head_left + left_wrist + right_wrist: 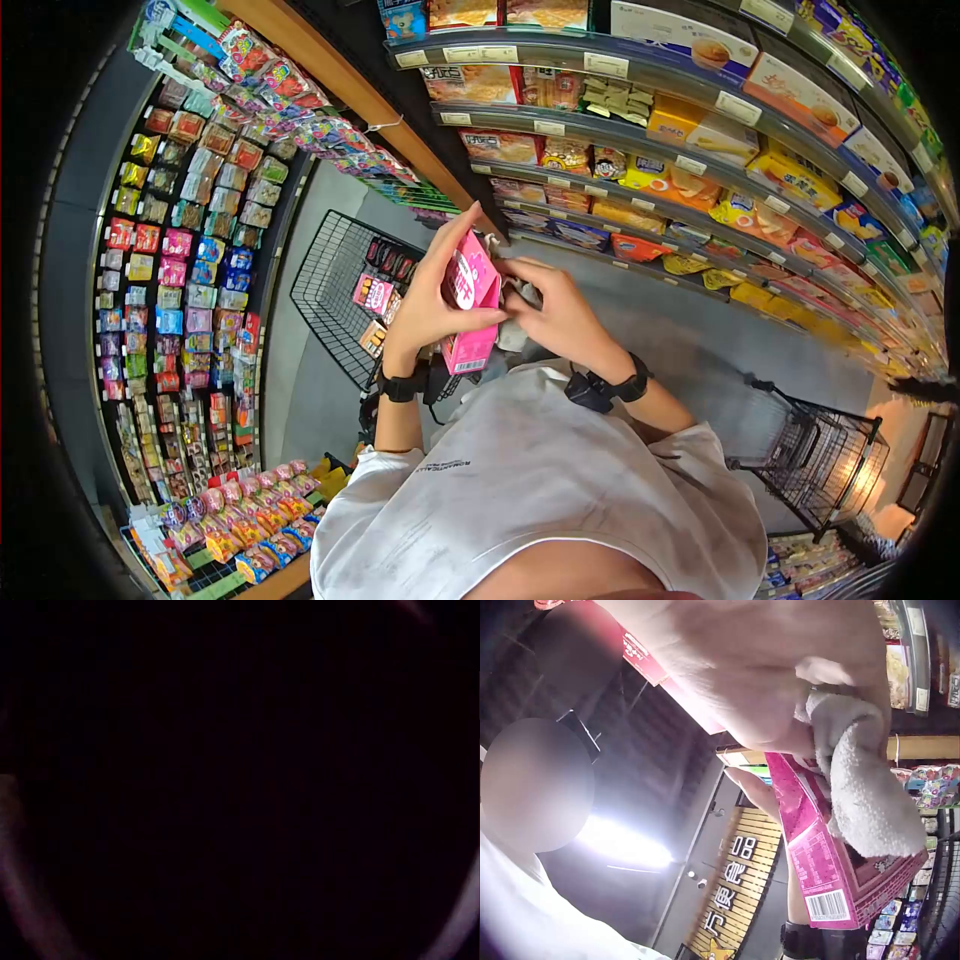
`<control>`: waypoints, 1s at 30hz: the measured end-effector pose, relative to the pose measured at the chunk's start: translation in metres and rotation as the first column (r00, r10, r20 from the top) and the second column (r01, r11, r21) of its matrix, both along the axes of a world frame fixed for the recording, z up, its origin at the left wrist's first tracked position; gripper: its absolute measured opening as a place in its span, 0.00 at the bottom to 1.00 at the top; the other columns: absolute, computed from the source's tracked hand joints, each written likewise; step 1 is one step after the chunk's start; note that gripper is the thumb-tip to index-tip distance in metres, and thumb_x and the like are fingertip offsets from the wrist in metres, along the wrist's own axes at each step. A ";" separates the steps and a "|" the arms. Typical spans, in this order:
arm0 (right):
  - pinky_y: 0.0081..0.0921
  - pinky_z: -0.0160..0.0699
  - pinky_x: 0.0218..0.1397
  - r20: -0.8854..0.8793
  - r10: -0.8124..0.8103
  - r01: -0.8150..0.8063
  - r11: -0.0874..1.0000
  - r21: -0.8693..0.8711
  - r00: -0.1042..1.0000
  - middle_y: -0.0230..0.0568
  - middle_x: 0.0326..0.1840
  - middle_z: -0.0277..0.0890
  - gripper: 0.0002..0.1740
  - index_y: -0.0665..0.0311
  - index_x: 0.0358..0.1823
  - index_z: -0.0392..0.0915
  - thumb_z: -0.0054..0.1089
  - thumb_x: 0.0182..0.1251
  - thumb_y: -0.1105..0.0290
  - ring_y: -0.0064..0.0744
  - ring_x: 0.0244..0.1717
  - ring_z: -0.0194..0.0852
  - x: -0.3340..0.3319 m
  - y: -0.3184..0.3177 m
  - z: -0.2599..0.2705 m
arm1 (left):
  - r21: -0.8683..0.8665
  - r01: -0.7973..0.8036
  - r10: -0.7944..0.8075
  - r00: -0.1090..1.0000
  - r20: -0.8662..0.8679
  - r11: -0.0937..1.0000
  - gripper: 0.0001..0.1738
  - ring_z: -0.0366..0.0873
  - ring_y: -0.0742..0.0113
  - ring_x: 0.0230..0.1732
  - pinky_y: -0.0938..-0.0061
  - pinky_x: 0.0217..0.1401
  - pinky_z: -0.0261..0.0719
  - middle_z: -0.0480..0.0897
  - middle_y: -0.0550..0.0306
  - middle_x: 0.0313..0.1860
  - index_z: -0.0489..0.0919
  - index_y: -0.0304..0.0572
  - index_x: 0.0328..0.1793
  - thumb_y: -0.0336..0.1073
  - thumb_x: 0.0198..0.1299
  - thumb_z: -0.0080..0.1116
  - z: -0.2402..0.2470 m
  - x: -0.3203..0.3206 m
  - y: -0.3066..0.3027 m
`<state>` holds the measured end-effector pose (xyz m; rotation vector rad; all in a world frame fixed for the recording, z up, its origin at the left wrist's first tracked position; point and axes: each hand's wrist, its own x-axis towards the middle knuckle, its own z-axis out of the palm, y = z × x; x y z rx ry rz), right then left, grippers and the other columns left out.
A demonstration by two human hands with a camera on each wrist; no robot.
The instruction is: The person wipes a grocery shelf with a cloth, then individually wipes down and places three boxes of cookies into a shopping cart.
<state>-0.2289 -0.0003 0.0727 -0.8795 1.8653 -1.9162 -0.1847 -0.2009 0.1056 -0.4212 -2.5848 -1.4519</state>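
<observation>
A pink box [474, 290] with white lettering is gripped by my left hand [432, 300], the thumb across its near side and the fingers along its far side. My right hand [555, 312] is at the box's right side, fingers bent around a whitish cloth. In the right wrist view the fluffy white cloth [870, 787] hangs from the right hand [772, 667] against the pink box [821, 877], whose barcode end shows. The left wrist view is almost wholly dark.
A black wire cart [318, 270] holding several packages stands beyond the left hand. Packed snack shelves [620, 65] rise ahead and to the right, and hanging packets [170, 270] line the left. Another cart [815, 455] stands at the right.
</observation>
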 end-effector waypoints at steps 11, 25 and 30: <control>0.34 0.79 0.60 -0.217 0.137 -0.132 0.991 0.036 0.966 0.57 0.60 0.79 0.22 0.72 0.59 0.80 0.57 0.63 0.83 0.54 0.58 0.81 -0.041 -0.012 -0.009 | 0.005 -0.391 0.391 0.920 -0.031 0.920 0.76 0.57 0.48 0.83 0.58 0.83 0.55 0.60 0.37 0.82 0.40 0.40 0.89 0.40 0.39 0.83 -0.019 0.013 0.007; 0.32 0.73 0.67 -0.358 0.317 -0.254 0.943 0.213 0.878 0.54 0.59 0.81 0.19 0.76 0.59 0.78 0.58 0.67 0.80 0.47 0.60 0.81 -0.054 -0.202 -0.013 | 0.067 -0.360 0.360 0.933 0.006 0.931 0.74 0.33 0.34 0.87 0.57 0.88 0.40 0.37 0.21 0.84 0.28 0.22 0.84 0.35 0.38 0.68 -0.037 0.060 -0.127; 0.31 0.73 0.67 -0.224 0.534 -0.450 0.828 0.335 0.815 0.54 0.58 0.82 0.20 0.74 0.61 0.78 0.60 0.69 0.75 0.44 0.62 0.81 -0.043 -0.286 -0.023 | 0.165 -0.518 0.509 0.855 0.096 0.839 0.69 0.57 0.43 0.83 0.68 0.79 0.59 0.49 0.28 0.85 0.26 0.37 0.87 0.27 0.47 0.62 -0.051 0.105 -0.181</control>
